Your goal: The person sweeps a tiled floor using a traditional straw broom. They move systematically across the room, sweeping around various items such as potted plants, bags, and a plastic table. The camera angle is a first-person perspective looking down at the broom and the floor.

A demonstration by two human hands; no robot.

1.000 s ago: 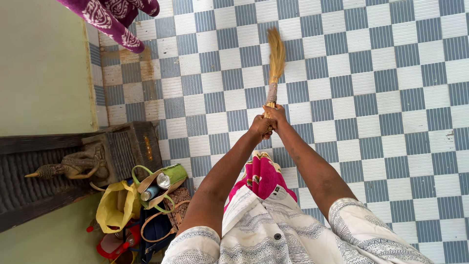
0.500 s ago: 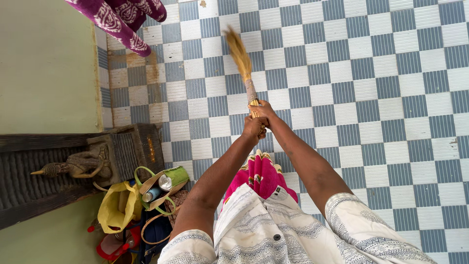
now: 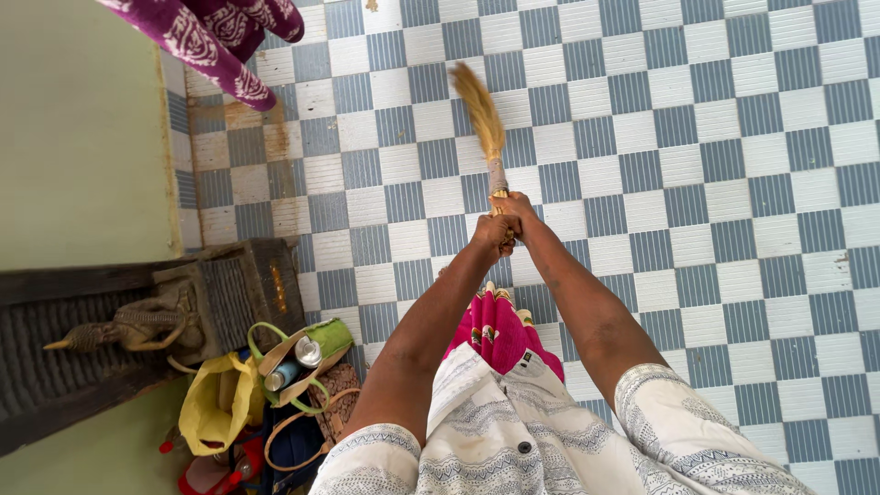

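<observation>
Sweeping of a chequered tile floor (image 3: 697,137) was shown from above. A grass broom (image 3: 481,115) was held out ahead of the body, its bristle end tilted up and to the left over the grey and white squares, its bound handle running down into the hands. The left hand (image 3: 493,234) was closed fully round the lower handle; the right hand (image 3: 518,206) was closed round it just above, so that the two grips touched. No swept heap, dust line or dustpan could be made out, so how much of the floor was done and how much was left could not be judged; brownish staining was seen on the tiles beside the green wall (image 3: 82,137).

Packages were grouped at lower left, well apart from the broom: a yellow bag (image 3: 215,408), a green-handled bag (image 3: 316,344) with two bottle tops showing, and a red item below them, too small to tell. No label or sign was legible. A purple patterned cloth (image 3: 211,37) hung at upper left.
</observation>
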